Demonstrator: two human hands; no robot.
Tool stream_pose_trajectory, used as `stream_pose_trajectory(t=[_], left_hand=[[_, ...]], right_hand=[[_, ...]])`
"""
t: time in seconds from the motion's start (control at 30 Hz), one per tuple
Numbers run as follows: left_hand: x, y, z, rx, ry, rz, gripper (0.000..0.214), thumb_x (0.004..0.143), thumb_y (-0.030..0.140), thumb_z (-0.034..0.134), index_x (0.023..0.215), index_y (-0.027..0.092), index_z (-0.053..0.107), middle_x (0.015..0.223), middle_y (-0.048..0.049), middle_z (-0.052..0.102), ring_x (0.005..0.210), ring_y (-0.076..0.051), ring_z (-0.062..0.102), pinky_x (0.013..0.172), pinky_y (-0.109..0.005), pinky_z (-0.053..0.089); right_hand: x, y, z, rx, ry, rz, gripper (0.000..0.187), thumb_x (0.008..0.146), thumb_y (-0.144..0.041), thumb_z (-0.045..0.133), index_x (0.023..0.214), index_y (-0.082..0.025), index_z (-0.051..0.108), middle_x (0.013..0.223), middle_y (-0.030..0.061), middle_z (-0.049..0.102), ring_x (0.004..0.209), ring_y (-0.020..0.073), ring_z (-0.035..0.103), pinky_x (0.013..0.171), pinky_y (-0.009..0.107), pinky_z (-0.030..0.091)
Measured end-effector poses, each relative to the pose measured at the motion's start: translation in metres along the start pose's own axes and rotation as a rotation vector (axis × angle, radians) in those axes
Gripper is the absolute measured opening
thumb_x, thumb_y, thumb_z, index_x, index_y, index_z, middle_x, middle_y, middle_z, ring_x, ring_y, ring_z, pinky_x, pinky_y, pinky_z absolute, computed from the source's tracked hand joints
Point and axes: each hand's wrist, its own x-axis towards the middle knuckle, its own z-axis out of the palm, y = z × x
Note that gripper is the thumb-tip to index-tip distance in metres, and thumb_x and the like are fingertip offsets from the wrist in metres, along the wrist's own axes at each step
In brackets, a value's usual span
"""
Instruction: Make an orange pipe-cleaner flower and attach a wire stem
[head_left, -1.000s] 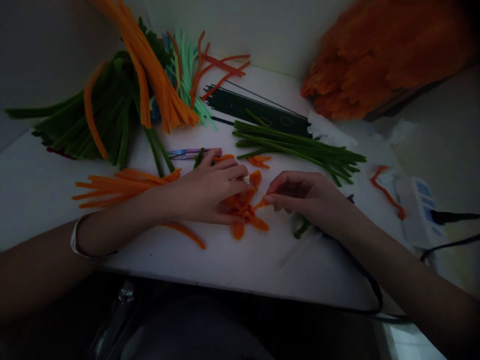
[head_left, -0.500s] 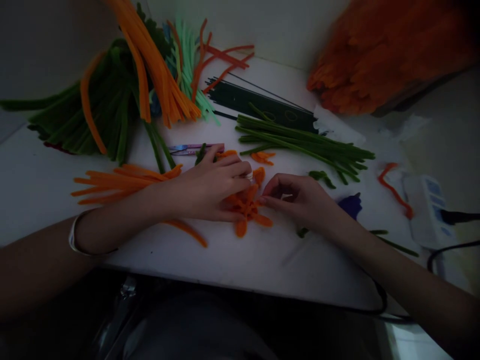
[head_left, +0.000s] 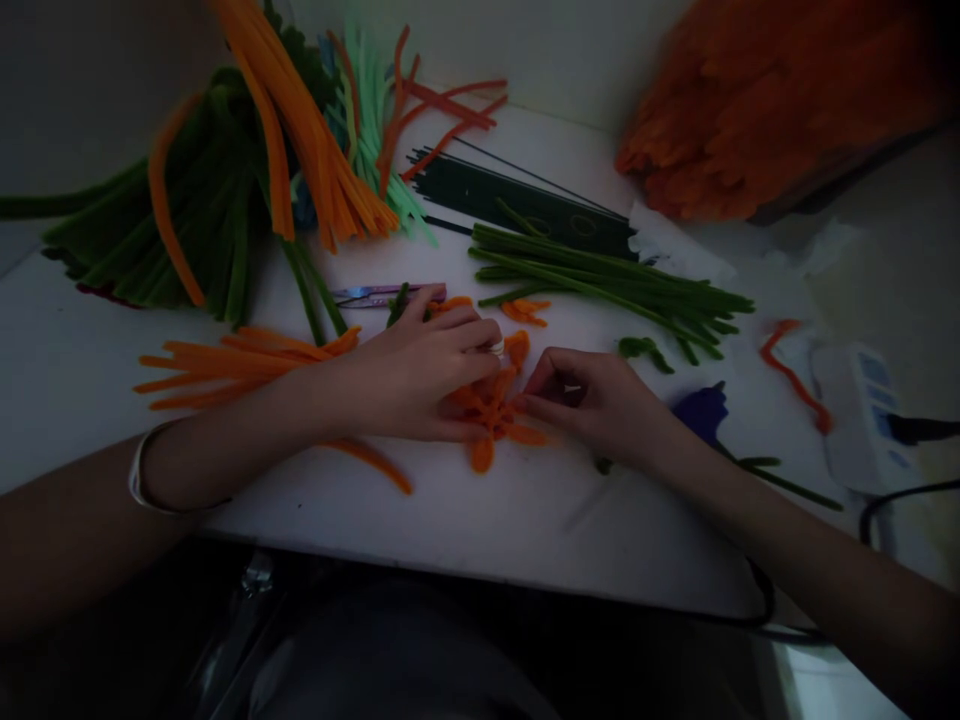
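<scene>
An orange pipe-cleaner flower (head_left: 491,425) with looped petals lies on the white table (head_left: 465,510) in front of me. My left hand (head_left: 409,375) rests on its left side, fingers curled over the petals, a ring on one finger. My right hand (head_left: 592,400) is closed in a pinch on a petal at the flower's right edge. A loose orange stem (head_left: 371,462) sticks out below my left wrist.
Orange stems (head_left: 225,365) lie left of my hand, scissors (head_left: 379,295) just beyond it. Green stems (head_left: 615,285), dark wires (head_left: 517,205), a mixed bundle (head_left: 247,170), an orange pile (head_left: 765,100). A purple flower (head_left: 701,412) and power strip (head_left: 866,415) sit right.
My right hand has slid left, closing in on the flower's right petal. The left hand has stayed on the flower. The view has shifted slightly.
</scene>
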Motion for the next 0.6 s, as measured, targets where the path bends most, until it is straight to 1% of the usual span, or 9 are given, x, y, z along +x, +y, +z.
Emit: stream_pose_trajectory(t=[0.1, 0.23, 0.3, 0.37, 0.43, 0.5, 0.57, 0.6], left_hand=[[0.0, 0.001, -0.002, 0.001, -0.017, -0.004, 0.037, 0.084, 0.047, 0.06, 0.103, 0.016, 0.062, 0.109, -0.0103, 0.056, 0.107, -0.029, 0.053, 0.106, -0.058, 0.023], [0.001, 0.002, -0.004, -0.002, -0.017, -0.011, 0.035, 0.084, 0.048, 0.06, 0.1, 0.017, 0.061, 0.11, -0.01, 0.056, 0.107, -0.029, 0.053, 0.106, -0.059, 0.023], [0.001, 0.002, -0.004, 0.0, -0.008, -0.008, 0.035, 0.084, 0.048, 0.059, 0.099, 0.017, 0.061, 0.109, -0.0099, 0.057, 0.106, -0.029, 0.053, 0.105, -0.06, 0.023], [0.0, 0.001, -0.005, 0.004, -0.018, -0.009, 0.034, 0.085, 0.047, 0.059, 0.1, 0.017, 0.061, 0.11, -0.0102, 0.056, 0.107, -0.029, 0.053, 0.105, -0.06, 0.023], [-0.001, 0.0, -0.005, -0.004, -0.026, 0.0, 0.035, 0.086, 0.048, 0.059, 0.102, 0.017, 0.061, 0.112, -0.0103, 0.056, 0.109, -0.029, 0.053, 0.106, -0.06, 0.022], [-0.002, -0.002, -0.005, -0.022, -0.023, 0.013, 0.036, 0.086, 0.048, 0.06, 0.105, 0.018, 0.061, 0.113, -0.0097, 0.056, 0.11, -0.028, 0.052, 0.107, -0.061, 0.02], [-0.002, -0.004, -0.005, -0.029, -0.019, 0.023, 0.035, 0.085, 0.047, 0.062, 0.106, 0.019, 0.061, 0.114, -0.0088, 0.056, 0.11, -0.027, 0.053, 0.108, -0.061, 0.017], [-0.002, -0.004, -0.005, -0.024, -0.019, 0.022, 0.034, 0.085, 0.045, 0.063, 0.106, 0.019, 0.06, 0.116, -0.0087, 0.056, 0.111, -0.027, 0.052, 0.109, -0.062, 0.016]], right_hand=[[0.001, 0.0, 0.002, -0.027, -0.001, -0.025, 0.018, 0.077, -0.032, 0.064, 0.067, -0.02, 0.056, 0.059, -0.0003, 0.056, 0.054, 0.0124, 0.047, 0.049, 0.026, 0.038], [0.001, 0.0, 0.004, -0.062, 0.013, -0.049, 0.016, 0.076, -0.027, 0.063, 0.065, -0.02, 0.054, 0.057, -0.0016, 0.053, 0.052, 0.0113, 0.045, 0.047, 0.024, 0.036], [0.001, -0.001, 0.003, -0.065, 0.013, -0.057, 0.016, 0.076, -0.026, 0.063, 0.065, -0.019, 0.054, 0.057, -0.0021, 0.052, 0.052, 0.0108, 0.045, 0.047, 0.024, 0.036], [-0.001, -0.004, -0.002, -0.08, -0.02, -0.064, 0.017, 0.079, -0.028, 0.063, 0.067, -0.019, 0.056, 0.059, -0.0016, 0.055, 0.053, 0.011, 0.047, 0.048, 0.024, 0.037], [-0.001, -0.008, -0.009, -0.108, -0.035, -0.083, 0.017, 0.084, -0.032, 0.061, 0.072, -0.019, 0.06, 0.066, 0.0002, 0.06, 0.058, 0.0119, 0.052, 0.049, 0.023, 0.04], [-0.001, -0.012, -0.015, -0.138, -0.002, -0.126, 0.015, 0.086, -0.034, 0.061, 0.081, -0.02, 0.064, 0.075, 0.0016, 0.065, 0.063, 0.0126, 0.056, 0.052, 0.023, 0.043], [0.001, -0.016, -0.018, -0.143, 0.013, -0.172, 0.014, 0.086, -0.034, 0.062, 0.09, -0.021, 0.065, 0.085, 0.0022, 0.067, 0.067, 0.0125, 0.059, 0.055, 0.023, 0.046], [0.002, -0.018, -0.018, -0.143, -0.002, -0.187, 0.013, 0.085, -0.031, 0.062, 0.092, -0.021, 0.065, 0.088, 0.0022, 0.068, 0.068, 0.0122, 0.06, 0.056, 0.023, 0.047]])
